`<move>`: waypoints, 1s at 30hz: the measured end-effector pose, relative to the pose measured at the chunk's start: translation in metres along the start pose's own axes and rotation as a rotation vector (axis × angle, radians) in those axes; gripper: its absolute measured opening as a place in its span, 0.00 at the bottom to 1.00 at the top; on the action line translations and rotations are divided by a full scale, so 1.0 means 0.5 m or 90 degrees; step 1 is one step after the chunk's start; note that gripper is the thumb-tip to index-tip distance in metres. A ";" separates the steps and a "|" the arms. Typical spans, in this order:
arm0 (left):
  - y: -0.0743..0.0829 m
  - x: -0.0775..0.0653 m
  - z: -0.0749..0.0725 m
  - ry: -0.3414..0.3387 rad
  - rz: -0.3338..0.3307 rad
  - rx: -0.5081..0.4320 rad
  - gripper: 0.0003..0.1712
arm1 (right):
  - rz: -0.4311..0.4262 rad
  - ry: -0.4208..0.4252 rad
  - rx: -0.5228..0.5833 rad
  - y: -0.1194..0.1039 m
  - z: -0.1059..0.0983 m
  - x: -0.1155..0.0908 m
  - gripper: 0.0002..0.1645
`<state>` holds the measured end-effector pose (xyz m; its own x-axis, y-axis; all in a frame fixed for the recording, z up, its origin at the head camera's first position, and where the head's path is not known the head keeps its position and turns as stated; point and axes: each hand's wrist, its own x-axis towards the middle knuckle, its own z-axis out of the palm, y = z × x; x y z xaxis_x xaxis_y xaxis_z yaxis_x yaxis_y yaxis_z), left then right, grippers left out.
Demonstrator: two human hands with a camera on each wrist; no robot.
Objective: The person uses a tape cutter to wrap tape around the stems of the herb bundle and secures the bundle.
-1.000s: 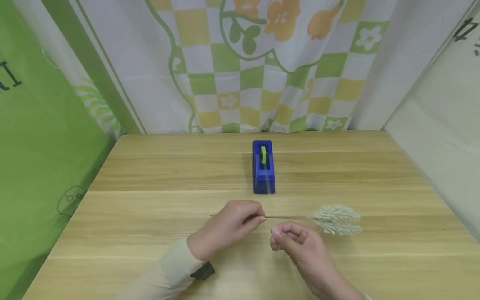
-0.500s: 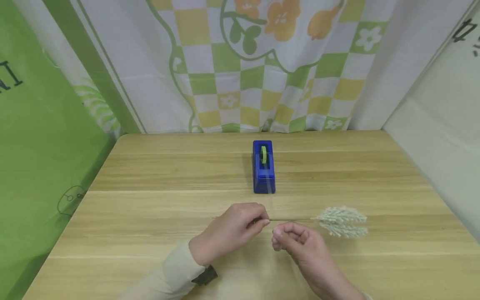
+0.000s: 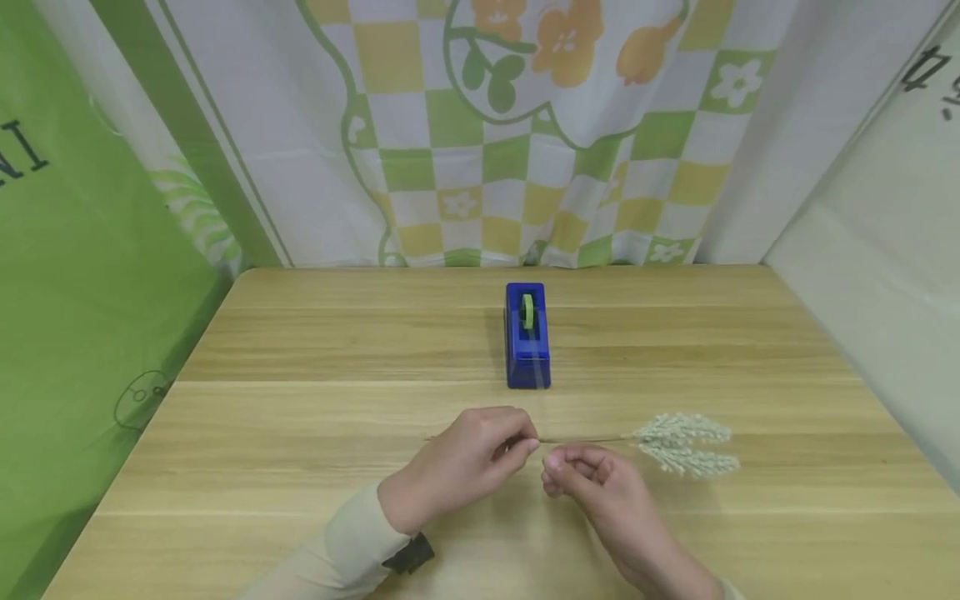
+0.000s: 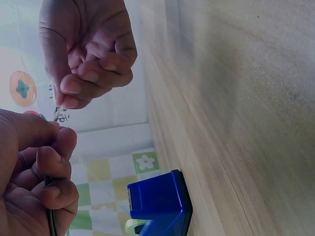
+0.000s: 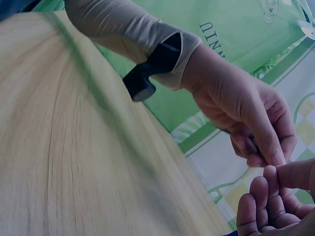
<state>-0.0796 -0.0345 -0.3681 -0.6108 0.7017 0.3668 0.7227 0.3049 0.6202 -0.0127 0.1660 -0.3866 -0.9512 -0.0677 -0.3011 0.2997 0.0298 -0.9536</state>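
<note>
My left hand (image 3: pixel 459 457) grips the thin stems of two pale green tufted sprigs (image 3: pixel 682 432). Their heads extend to the right above the table. In the left wrist view a dark green stem (image 4: pixel 50 216) runs through the curled fingers. My right hand (image 3: pixel 603 487) is just nearer to me, thumb and forefinger pinched together on what looks like the end of clear tape; the detail is too small to be sure. A faint clear strip of tape (image 3: pixel 538 402) leads from the blue tape dispenser (image 3: pixel 528 372) to between my hands.
The dispenser stands beyond my hands, with a greenish tape roll (image 3: pixel 528 312) in its top. All this is on a wood-grain table (image 3: pixel 300 350). A checked curtain (image 3: pixel 502 158) hangs behind, a green cloth (image 3: pixel 90 317) at the left. A black band (image 3: pixel 409 553) sits on my left wrist.
My left hand has moved slightly right. The sprig heads have shifted right with it and turned, so they lie a little more spread. My right hand has hardly moved.
</note>
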 end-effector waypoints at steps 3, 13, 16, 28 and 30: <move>0.002 -0.001 -0.001 -0.006 -0.007 -0.001 0.04 | 0.000 0.010 -0.015 0.000 0.001 0.008 0.20; 0.005 -0.008 -0.001 -0.004 -0.036 -0.012 0.04 | -0.003 -0.019 -0.025 0.007 -0.004 0.024 0.24; 0.003 -0.011 -0.001 0.001 -0.052 -0.024 0.02 | 0.000 -0.029 -0.017 0.008 -0.003 0.027 0.25; -0.005 -0.015 0.000 0.025 0.010 -0.024 0.11 | -0.047 -0.025 0.027 0.015 -0.002 0.030 0.20; -0.005 -0.015 -0.001 0.027 0.007 -0.028 0.10 | -0.053 -0.020 0.024 0.014 -0.002 0.029 0.20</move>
<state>-0.0769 -0.0409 -0.3719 -0.6162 0.6772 0.4021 0.7154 0.2678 0.6454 -0.0245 0.1663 -0.3976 -0.9704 -0.0994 -0.2203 0.2227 -0.0141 -0.9748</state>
